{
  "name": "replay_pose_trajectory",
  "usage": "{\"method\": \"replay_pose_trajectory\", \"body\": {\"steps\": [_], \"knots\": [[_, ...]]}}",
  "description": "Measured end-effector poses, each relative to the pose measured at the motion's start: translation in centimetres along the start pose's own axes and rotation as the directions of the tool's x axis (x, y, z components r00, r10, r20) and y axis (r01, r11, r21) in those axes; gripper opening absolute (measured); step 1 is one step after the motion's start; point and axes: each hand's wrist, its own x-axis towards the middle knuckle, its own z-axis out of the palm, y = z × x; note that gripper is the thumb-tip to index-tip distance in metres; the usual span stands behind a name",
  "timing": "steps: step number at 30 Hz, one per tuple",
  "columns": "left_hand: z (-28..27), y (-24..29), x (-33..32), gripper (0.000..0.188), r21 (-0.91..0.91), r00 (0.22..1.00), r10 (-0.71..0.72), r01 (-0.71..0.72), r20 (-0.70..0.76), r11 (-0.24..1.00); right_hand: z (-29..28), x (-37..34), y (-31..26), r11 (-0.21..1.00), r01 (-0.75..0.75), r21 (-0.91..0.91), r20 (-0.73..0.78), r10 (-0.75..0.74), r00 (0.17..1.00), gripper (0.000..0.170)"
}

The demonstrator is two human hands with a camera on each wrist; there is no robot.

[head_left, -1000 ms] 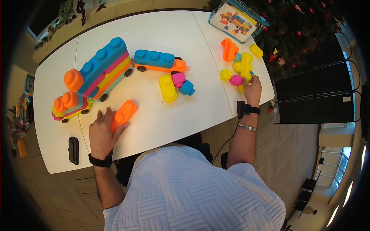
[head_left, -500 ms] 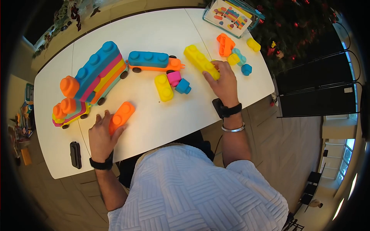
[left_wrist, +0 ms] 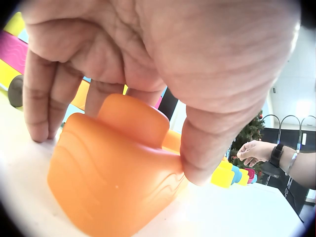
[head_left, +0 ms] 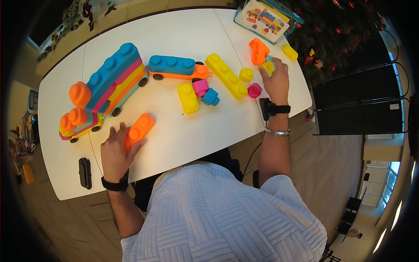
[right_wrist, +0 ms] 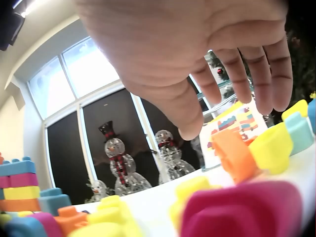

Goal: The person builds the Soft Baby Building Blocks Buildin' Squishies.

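My left hand (head_left: 115, 155) holds an orange two-stud block (head_left: 139, 131) near the table's front edge. In the left wrist view its thumb touches one side of this orange block (left_wrist: 113, 173), and the fingers reach down past the other side. At the right, my right hand (head_left: 276, 82) hovers over a small yellow block (head_left: 268, 67) with a turquoise block (head_left: 271, 59) beside it. The right wrist view shows its fingers (right_wrist: 256, 79) spread above the blocks and holding nothing. A long yellow block (head_left: 226, 76), a small yellow block (head_left: 246, 74) and a magenta block (head_left: 254, 90) lie left of it.
A stacked block train (head_left: 111, 83) stands at the left, with a blue-topped orange wagon (head_left: 172, 67) behind it. Yellow, magenta and blue blocks (head_left: 188, 98) sit mid-table. An orange piece (head_left: 259, 51) and a boxed picture card (head_left: 262, 19) are at the back right. A black case (head_left: 85, 173) lies front left.
My right hand carried the long yellow block left from the right-hand pile, let go of it near the wagon, and moved back right over the small blocks. The left hand stayed in place.
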Motion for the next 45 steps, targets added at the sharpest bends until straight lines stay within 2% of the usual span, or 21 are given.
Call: {"method": "replay_pose_trajectory", "body": {"steps": [1,3,4,6,10,15,19,21,22,24,25,26,28,29,31,32,34,35,38,45], "knots": [[0.0,0.0,0.0,0.061,-0.002,1.000,-0.005,0.005,-0.002,1.000,0.1,0.4,0.8,1.000,0.006,0.000,0.002,-0.006,1.000,0.053],[0.0,0.1,0.0,0.062,-0.009,1.000,-0.006,0.006,0.000,1.000,0.2,1.0,2.1,0.955,-0.220,-0.198,0.089,0.242,0.966,0.063],[0.2,-0.1,-0.1,0.062,-0.010,1.000,-0.014,0.014,-0.003,1.000,0.4,1.2,2.9,0.957,-0.213,-0.197,0.092,0.234,0.968,0.063],[0.8,-0.8,-0.2,0.065,0.030,0.995,0.070,-0.069,-0.068,0.997,1.2,1.4,4.4,0.947,-0.230,-0.223,0.236,0.281,0.930,0.059],[0.3,-0.1,-0.1,0.068,0.001,0.999,0.004,-0.004,-0.049,1.000,1.9,1.5,5.1,0.952,-0.226,-0.205,0.208,0.268,0.941,0.054],[-0.5,0.6,0.1,0.072,-0.005,0.999,-0.053,0.053,0.004,0.999,2.9,1.9,6.0,0.982,-0.083,-0.168,0.182,0.114,0.977,0.053],[0.0,0.3,0.0,0.070,-0.003,0.997,-0.076,0.076,-0.011,0.997,2.7,2.0,4.5,0.994,-0.066,-0.092,0.188,0.083,0.979,0.052],[0.3,0.1,-0.2,0.069,-0.022,0.997,-0.005,0.004,-0.071,1.000,2.6,2.0,3.2,0.998,-0.039,-0.052,0.009,0.039,0.999,0.051],[0.4,0.1,-0.1,0.069,-0.024,0.997,-0.021,0.020,-0.073,1.000,1.9,2.0,1.6,0.999,-0.025,-0.047,0.018,0.026,1.000,0.051],[0.3,0.2,-0.1,0.068,-0.011,0.998,-0.053,0.053,-0.041,0.999,-0.1,1.8,-2.8,0.963,-0.053,0.264,0.052,0.040,0.998,0.052],[0.3,0.0,-0.1,0.068,-0.009,0.998,-0.057,0.057,-0.040,0.998,-0.1,1.6,-4.3,0.911,-0.003,0.412,0.051,-0.020,0.999,0.055],[0.5,-0.2,0.0,0.067,-0.009,0.998,-0.027,0.027,-0.056,1.000,-0.6,1.6,-5.8,0.910,-0.004,0.414,0.052,-0.019,0.998,0.055],[0.5,-0.2,0.0,0.067,-0.009,0.997,0.007,-0.008,-0.072,1.000,-1.4,1.3,-8.7,0.885,0.070,0.459,0.221,-0.191,0.956,0.058],[0.3,0.0,0.0,0.065,-0.008,0.998,-0.014,0.013,-0.058,1.000,-1.3,1.1,-9.7,0.886,0.070,0.458,0.220,-0.190,0.957,0.058],[0.2,0.3,0.0,0.064,-0.010,0.998,-0.038,0.038,-0.045,0.999,-0.5,1.0,-11.3,0.832,0.361,0.421,0.185,-0.468,0.864,0.054],[0.0,0.4,0.0,0.063,-0.016,0.998,-0.060,0.060,-0.025,0.998,-0.1,0.9,-11.9,0.830,0.364,0.422,0.187,-0.473,0.861,0.054],[0.0,0.3,-0.1,0.061,-0.020,0.996,-0.091,0.091,-0.008,0.996,0.9,0.8,-13.0,0.783,0.455,0.425,0.258,-0.586,0.768,0.046],[0.2,0.1,-0.2,0.060,-0.029,0.998,-0.062,0.061,-0.033,0.998,0.9,0.9,-13.8,0.789,0.463,0.403,0.306,-0.594,0.744,0.041],[0.7,-0.3,-0.3,0.060,-0.034,0.997,-0.035,0.033,-0.063,0.999,1.6,1.1,-14.9,0.768,0.509,0.389,0.348,-0.634,0.691,0.044],[0.1,-0.1,-0.5,0.066,-0.018,0.999,-0.032,0.031,-0.026,0.999,2.4,0.9,-15.9,0.823,0.458,0.337,0.411,-0.566,0.715,0.044]]}}
